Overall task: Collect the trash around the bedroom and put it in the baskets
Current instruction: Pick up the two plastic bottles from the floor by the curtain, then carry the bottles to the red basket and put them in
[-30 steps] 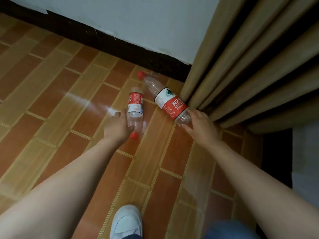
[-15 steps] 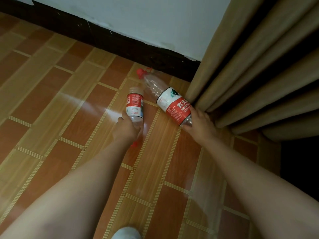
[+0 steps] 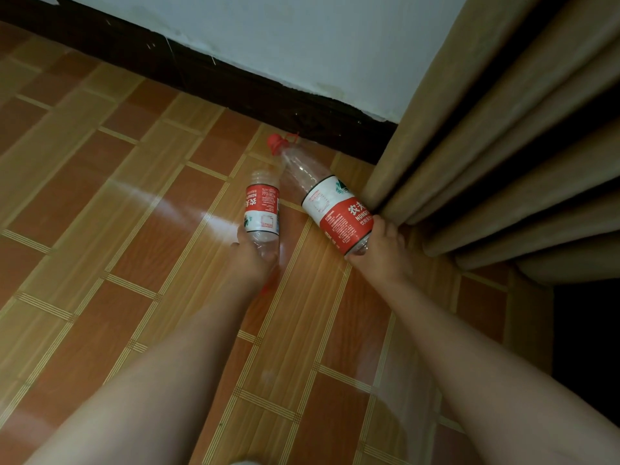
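in the head view, the left hand (image 3: 255, 260) grips the small bottle (image 3: 262, 209) and the right hand (image 3: 380, 253) grips the large bottle (image 3: 330, 204), both just beside the curtain (image 3: 486, 156). collecting looks barely begun: both bottles are low by the floor (image 3: 117, 229), and no basket is visible.

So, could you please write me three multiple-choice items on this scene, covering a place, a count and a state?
1. Where does the large clear plastic bottle with the red and white label lie?
A. beside the beige curtain
B. in a basket
C. on a bed

2. How many bottles are visible?
A. one
B. two
C. four

3. What is the left hand doing?
A. hanging idle
B. pointing at the wall
C. gripping the small clear plastic bottle

Answers: 1 A, it lies on the tiled floor by the curtain's folds; 2 B, one large and one small; 3 C, its fingers wrap the bottle's lower end.
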### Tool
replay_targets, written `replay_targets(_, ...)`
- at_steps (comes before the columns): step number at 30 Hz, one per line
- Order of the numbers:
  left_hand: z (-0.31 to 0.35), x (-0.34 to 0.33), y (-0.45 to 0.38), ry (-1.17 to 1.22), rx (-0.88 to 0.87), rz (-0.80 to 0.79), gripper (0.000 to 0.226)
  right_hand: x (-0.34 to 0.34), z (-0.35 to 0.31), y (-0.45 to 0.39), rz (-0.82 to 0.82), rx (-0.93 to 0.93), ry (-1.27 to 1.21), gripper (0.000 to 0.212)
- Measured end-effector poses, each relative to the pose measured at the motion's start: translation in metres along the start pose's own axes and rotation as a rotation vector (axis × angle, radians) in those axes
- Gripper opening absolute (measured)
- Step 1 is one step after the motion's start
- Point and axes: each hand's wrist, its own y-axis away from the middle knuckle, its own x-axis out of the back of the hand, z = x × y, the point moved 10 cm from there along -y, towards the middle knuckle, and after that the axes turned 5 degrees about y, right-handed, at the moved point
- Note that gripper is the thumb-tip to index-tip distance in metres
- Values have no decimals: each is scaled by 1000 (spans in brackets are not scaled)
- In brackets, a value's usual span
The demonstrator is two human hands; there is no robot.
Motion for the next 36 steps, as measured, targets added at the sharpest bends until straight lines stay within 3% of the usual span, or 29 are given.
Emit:
replay_targets(11,0,29,7,20,12,71,70,15,1,8,31,-46,-114,86)
replay_targets(20,33,78,37,65,42,84,63,68,-23,38,14,-6,-177,86)
replay_targets(26,72,145,92,14,77,101,77,141,-64,75,8,59,-193,88)
replay_targets(30,111,215,136,-16,112,156,65,212,-100,101,11,82,-195,86)
replay_targets(36,200,332,212,-43,87,232,67,352,-162,144,30,111,-198,84)
